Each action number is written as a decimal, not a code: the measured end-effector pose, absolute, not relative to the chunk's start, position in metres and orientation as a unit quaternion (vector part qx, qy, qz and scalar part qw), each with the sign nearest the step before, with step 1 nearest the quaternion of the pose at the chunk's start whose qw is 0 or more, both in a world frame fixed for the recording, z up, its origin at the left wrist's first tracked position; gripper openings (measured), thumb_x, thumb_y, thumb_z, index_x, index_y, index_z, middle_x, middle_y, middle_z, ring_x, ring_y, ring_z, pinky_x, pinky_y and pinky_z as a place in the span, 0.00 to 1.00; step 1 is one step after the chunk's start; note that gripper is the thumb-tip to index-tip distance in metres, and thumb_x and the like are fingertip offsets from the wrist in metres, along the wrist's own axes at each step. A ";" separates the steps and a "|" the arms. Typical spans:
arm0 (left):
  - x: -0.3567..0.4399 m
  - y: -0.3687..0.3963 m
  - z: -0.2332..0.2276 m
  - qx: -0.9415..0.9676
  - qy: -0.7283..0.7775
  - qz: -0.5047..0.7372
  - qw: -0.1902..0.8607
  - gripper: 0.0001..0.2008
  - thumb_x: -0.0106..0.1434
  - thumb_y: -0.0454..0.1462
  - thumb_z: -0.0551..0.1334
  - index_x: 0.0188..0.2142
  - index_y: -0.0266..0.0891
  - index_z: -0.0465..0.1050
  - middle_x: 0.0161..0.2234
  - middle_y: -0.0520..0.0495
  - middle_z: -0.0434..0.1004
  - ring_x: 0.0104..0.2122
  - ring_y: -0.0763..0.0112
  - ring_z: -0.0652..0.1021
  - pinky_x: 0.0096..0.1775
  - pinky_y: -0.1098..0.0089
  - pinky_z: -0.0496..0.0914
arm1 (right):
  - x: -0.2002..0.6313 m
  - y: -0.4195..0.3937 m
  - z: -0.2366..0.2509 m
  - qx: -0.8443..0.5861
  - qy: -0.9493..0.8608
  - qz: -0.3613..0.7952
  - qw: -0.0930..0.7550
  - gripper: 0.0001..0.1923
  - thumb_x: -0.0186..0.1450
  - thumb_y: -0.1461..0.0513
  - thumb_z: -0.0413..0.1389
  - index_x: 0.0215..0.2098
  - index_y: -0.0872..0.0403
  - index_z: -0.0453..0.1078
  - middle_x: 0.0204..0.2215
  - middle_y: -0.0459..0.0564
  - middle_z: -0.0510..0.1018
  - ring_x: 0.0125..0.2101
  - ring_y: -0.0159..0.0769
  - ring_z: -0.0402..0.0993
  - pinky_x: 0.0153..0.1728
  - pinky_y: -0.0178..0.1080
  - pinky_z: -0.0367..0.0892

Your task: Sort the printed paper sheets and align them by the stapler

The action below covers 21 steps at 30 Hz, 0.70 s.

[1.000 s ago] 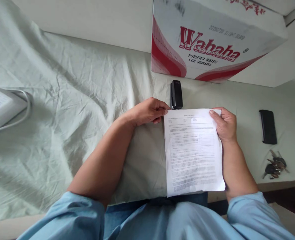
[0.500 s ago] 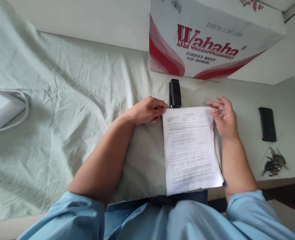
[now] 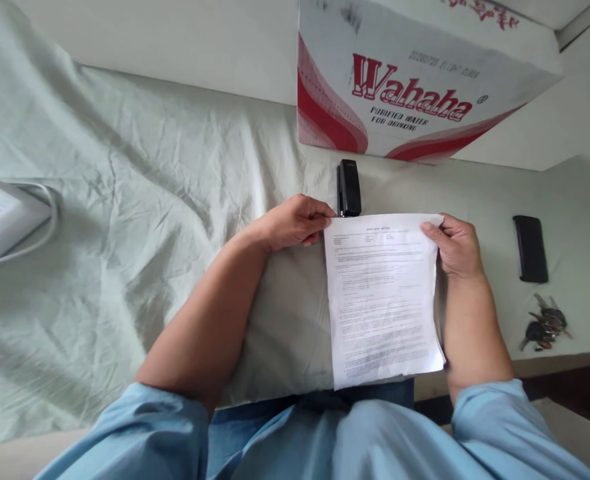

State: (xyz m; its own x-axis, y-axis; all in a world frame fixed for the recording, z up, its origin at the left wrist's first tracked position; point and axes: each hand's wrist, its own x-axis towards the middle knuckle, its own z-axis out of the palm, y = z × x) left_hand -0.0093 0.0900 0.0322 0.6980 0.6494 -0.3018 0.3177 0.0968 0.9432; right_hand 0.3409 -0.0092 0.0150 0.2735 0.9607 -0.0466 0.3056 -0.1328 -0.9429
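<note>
Printed sheets of paper lie in front of me, text side up, their lower edge reaching the table's front edge. My left hand pinches the top left corner between thumb and fingers. At the top right corner, my right hand grips the paper with the thumb on top and the fingers underneath, hidden. A black stapler lies just beyond the paper's top edge, close to my left fingertips.
A white and red water carton stands at the back against the wall. To the right lie a black phone and a bunch of keys. A white device with a cable sits far left on the wrinkled green cloth.
My right hand has gone from loosely spread fingers at the paper's top right corner to gripping that corner. My left hand stays on its corner.
</note>
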 end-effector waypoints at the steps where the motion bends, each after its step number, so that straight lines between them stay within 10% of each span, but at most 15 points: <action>1: -0.009 0.090 0.033 0.666 0.365 0.124 0.639 0.10 0.69 0.33 0.60 0.39 0.35 0.81 0.18 0.55 0.67 0.19 0.76 0.66 0.27 0.73 0.61 | 0.340 -0.009 0.015 -0.658 -0.475 0.364 0.457 0.22 0.56 0.43 0.75 0.31 0.51 0.80 0.25 0.43 0.77 0.24 0.32 0.68 0.27 0.37 0.64; 21: 0.015 0.079 0.040 0.585 0.513 0.148 0.610 0.14 0.62 0.23 0.59 0.39 0.44 0.64 0.19 0.60 0.69 0.17 0.76 0.67 0.23 0.73 0.58 | 0.333 -0.004 0.008 -0.729 -0.555 0.214 0.338 0.32 0.67 0.42 0.63 0.21 0.50 0.52 0.19 0.40 0.52 0.24 0.29 0.49 0.25 0.38 0.47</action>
